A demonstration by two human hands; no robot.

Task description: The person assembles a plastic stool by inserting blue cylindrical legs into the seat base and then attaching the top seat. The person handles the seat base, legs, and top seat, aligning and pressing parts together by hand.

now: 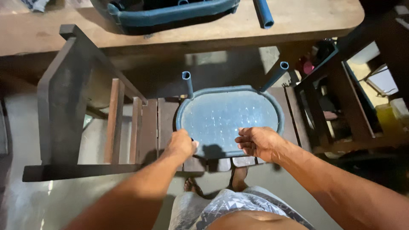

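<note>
Fingers point(251, 142) of both our hands curl shut on the near rim of the upturned blue stool point(228, 117), stiff, light plastic we judge.

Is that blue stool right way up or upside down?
Upside down: the stool shows its underside, legs pointing up, both hands at its near rim.
</note>
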